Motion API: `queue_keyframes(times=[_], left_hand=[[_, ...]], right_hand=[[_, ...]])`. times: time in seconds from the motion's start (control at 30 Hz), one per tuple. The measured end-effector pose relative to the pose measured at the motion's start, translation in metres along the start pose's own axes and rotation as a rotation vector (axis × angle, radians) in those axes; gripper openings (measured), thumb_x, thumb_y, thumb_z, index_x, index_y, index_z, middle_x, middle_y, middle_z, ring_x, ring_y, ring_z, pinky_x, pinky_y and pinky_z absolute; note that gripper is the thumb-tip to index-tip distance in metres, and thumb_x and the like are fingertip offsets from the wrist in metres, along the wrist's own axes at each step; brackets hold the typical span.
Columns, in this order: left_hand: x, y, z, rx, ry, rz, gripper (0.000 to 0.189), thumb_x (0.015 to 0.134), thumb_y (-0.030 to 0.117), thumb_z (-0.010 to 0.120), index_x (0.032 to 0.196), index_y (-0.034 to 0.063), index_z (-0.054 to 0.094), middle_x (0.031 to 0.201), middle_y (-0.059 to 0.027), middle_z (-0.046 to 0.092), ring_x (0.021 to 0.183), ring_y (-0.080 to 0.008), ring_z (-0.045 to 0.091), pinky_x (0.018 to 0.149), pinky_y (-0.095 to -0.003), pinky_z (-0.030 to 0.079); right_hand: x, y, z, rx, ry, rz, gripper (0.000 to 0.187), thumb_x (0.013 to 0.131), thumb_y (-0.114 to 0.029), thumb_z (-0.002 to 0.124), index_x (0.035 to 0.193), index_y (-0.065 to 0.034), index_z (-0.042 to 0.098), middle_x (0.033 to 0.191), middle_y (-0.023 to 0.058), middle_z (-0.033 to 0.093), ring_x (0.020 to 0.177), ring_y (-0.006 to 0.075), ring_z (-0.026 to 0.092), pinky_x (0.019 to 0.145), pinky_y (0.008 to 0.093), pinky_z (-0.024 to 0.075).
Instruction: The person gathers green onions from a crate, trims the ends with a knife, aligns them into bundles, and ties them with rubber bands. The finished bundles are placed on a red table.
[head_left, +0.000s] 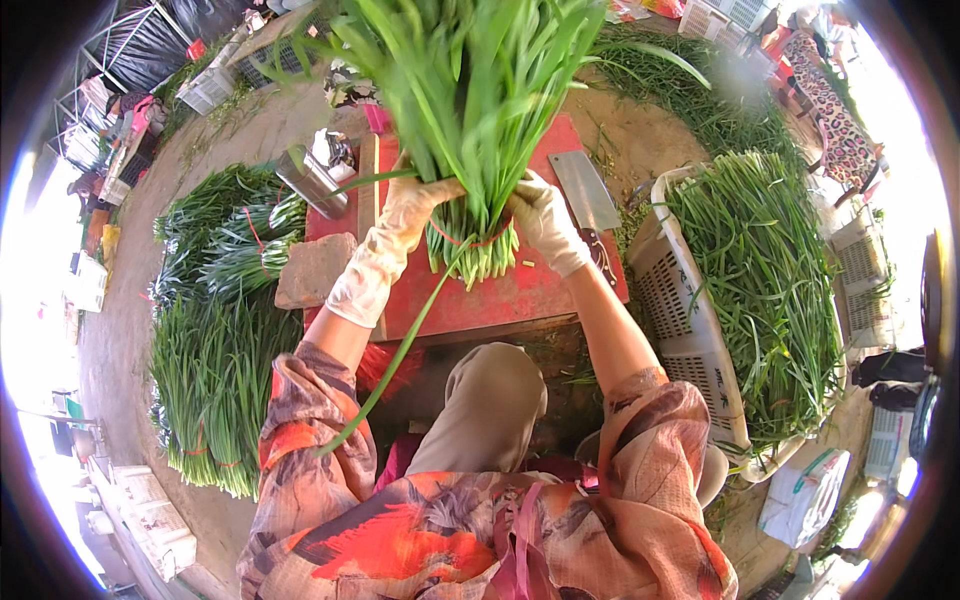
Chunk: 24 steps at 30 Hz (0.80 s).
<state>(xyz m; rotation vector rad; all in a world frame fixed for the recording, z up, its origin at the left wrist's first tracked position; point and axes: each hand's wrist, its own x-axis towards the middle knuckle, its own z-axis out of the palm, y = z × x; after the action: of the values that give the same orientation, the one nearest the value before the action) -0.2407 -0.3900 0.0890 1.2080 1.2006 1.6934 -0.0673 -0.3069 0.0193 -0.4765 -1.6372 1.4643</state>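
Observation:
Both of my hands wear thin pale gloves and hold one large bunch of green leafy stalks, likely garlic chives (472, 112), over a red board (487, 307). My left hand (409, 206) grips the bunch's left side. On its right side my right hand (540, 214) has its fingers closed around the stalks. A red band (469, 241) circles the bunch just above the cut ends, which point towards me. One loose leaf (390, 367) hangs down from the bunch over my left sleeve. A cleaver (585, 191) lies on the board to the right.
Tied bunches of greens (217, 382) are piled at the left. A brick-like block (313, 270) and a metal flask (311, 180) sit at the board's left side. At the right stands a white plastic crate (682, 322) filled with greens; more greens (675, 82) cover the ground beyond.

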Motion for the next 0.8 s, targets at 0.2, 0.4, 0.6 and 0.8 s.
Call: queue_keyframes(times=[0.2, 0.4, 0.6, 0.8], left_hand=[[-0.001, 0.062, 0.022, -0.044, -0.012, 0.027, 0.057, 0.064, 0.004, 0.084, 0.115, 0.0060, 0.059, 0.103, -0.0079, 0.068, 0.091, -0.0193, 0.064, 0.085, -0.0314, 0.051], [-0.023, 0.003, 0.017, 0.092, -0.013, -0.038, 0.067, 0.062, -0.002, 0.078, 0.122, 0.0032, 0.051, 0.113, -0.0136, 0.060, 0.100, -0.0269, 0.061, 0.091, -0.0408, 0.051], [0.004, -0.016, -0.003, -0.304, 0.102, 0.069, 0.053, 0.069, 0.001, 0.073, 0.119, 0.0046, 0.054, 0.112, -0.0121, 0.061, 0.098, -0.0263, 0.063, 0.085, -0.0415, 0.055], [-0.049, -0.081, -0.021, -0.580, 0.289, -0.058, 0.043, 0.090, 0.030, 0.057, 0.125, 0.0066, 0.052, 0.130, -0.0118, 0.053, 0.119, -0.0272, 0.051, 0.103, -0.0459, 0.040]], right_hand=[[0.006, -0.084, -0.018, -0.191, -0.058, -0.159, 0.022, 0.082, 0.003, 0.060, 0.102, 0.0003, 0.067, 0.109, 0.0119, 0.061, 0.096, 0.0212, 0.060, 0.083, 0.0298, 0.0473], [-0.018, -0.007, -0.036, -0.325, 0.000, -0.070, 0.015, 0.082, -0.002, 0.063, 0.096, 0.0000, 0.066, 0.100, 0.0078, 0.063, 0.093, 0.0148, 0.060, 0.082, 0.0272, 0.0480], [0.022, -0.047, -0.046, -0.269, -0.114, -0.001, 0.021, 0.089, -0.016, 0.062, 0.098, 0.0030, 0.066, 0.083, 0.0038, 0.063, 0.075, 0.0097, 0.053, 0.071, 0.0262, 0.0441], [0.044, -0.055, -0.048, -0.046, 0.027, 0.053, 0.017, 0.089, -0.018, 0.065, 0.088, -0.0012, 0.069, 0.075, -0.0032, 0.064, 0.070, 0.0053, 0.052, 0.064, 0.0243, 0.0433]])
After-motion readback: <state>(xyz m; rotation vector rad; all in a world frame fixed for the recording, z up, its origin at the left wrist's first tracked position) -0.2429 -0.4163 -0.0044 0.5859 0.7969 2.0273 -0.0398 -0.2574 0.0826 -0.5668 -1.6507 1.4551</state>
